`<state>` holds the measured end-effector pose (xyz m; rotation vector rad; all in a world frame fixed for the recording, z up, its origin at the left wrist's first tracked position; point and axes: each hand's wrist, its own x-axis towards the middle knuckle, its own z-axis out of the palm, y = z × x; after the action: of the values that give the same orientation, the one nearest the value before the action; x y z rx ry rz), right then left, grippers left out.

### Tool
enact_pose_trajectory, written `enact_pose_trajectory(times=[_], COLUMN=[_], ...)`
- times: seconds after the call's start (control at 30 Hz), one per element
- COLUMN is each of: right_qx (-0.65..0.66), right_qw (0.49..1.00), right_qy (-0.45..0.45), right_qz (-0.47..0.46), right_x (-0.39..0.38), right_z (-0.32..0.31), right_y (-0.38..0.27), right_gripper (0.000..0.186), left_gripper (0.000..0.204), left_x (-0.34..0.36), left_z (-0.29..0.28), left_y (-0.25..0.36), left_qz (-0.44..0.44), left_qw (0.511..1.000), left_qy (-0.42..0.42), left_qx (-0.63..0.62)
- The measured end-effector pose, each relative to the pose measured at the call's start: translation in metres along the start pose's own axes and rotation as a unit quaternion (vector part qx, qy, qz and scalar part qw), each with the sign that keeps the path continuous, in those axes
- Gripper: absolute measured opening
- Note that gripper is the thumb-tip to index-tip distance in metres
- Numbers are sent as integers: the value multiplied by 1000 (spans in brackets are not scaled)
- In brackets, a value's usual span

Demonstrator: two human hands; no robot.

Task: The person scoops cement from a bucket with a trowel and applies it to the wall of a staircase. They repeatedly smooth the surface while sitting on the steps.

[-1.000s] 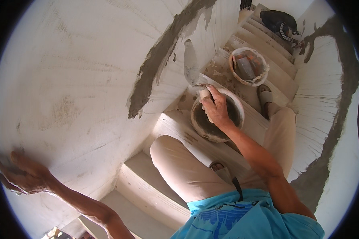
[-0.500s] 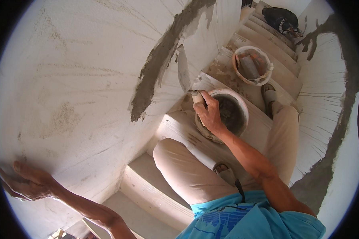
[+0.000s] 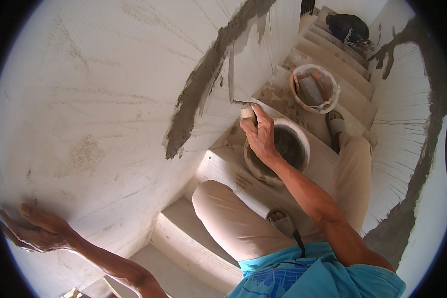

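Note:
My right hand (image 3: 261,136) is wrapped round the wooden handle of a trowel (image 3: 247,113). The blade points up along the wall, seen almost edge-on, just right of a dark band of wet mortar (image 3: 196,92). Whether it touches the wall I cannot tell. Beneath that hand stands a bucket (image 3: 305,147) with grey mortar inside. Far to the left, my left hand (image 3: 38,230) rests at the white wall (image 3: 104,124), fingers apart, holding nothing.
A second bucket (image 3: 335,97), holding a grey block-like piece and reddish bits, stands on a higher step. Concrete stairs (image 3: 350,74) climb to the upper right, with a dark bag (image 3: 347,27) near the top. More mortar (image 3: 427,99) streaks the right wall.
The trowel blade has turned from showing its flat face to nearly edge-on. My right hand has risen slightly relative to the bucket. My left hand stays at the wall.

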<state>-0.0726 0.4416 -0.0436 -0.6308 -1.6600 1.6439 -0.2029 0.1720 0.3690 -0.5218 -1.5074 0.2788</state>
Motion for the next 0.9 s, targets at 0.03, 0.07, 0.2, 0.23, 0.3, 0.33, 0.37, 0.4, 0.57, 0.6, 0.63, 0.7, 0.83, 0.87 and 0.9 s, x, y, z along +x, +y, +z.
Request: enact_pose_trajectory(times=[0.03, 0.07, 0.2, 0.23, 0.3, 0.33, 0.37, 0.4, 0.57, 0.6, 0.63, 0.7, 0.83, 0.87, 0.9], right_qx=[-1, -13, -44, -46, -38, -33, -40, -46, -148, -163, -179, -188, -178, -179, -191], right_qw=[1000, 1000, 998, 998, 998, 999, 998, 998, 985, 982, 978, 975, 984, 984, 981], right_qy=[7, 12, 27, 30, 33, 33, 32, 30, 52, 50, 50, 50, -2, -15, -19], right_qz=[-8, -15, -25, -23, -26, -27, -21, -15, -71, -85, -99, -107, -17, -2, -12], right_x=[3, 6, 18, 20, 24, 24, 24, 24, 24, 21, 20, 19, 12, 10, 5], right_z=[2, 3, 6, 7, 7, 8, 10, 11, 19, 21, 23, 29, 42, 44, 45], right_y=[0, 0, 3, 3, 3, 2, 1, 0, 4, 3, 1, 7, 21, 19, 16], right_gripper=[25, 25, 26, 26, 27, 28, 29, 30, 38, 39, 41, 44, 45, 45, 44], left_gripper=[67, 67, 68, 69, 69, 69, 70, 70, 68, 64, 61, 66, 66, 66, 66], left_x=[0, 1, 1, 1, 0, 1, 1, 1, 0, 1, 1, 1, -1, -2, -3], left_z=[-1, -1, 0, 0, -1, -2, -2, -2, -2, -3, -3, -2, 0, 0, 0], left_y=[-1, -3, -5, -4, -1, -1, -1, -2, -2, 0, 1, -3, -9, -11, -12], left_qz=[1, 7, 21, 23, 15, 13, 14, 14, 21, 27, 31, 30, 30, 27, 24], left_qw=[1000, 1000, 1000, 1000, 1000, 1000, 1000, 1000, 1000, 999, 999, 999, 999, 1000, 1000], left_qy=[0, 0, 3, 4, 1, -2, 0, 1, 4, 8, 13, 7, 3, 2, 1], left_qx=[5, 6, 1, -2, -6, -6, -6, -6, -14, -28, -42, -25, -14, -9, -5])
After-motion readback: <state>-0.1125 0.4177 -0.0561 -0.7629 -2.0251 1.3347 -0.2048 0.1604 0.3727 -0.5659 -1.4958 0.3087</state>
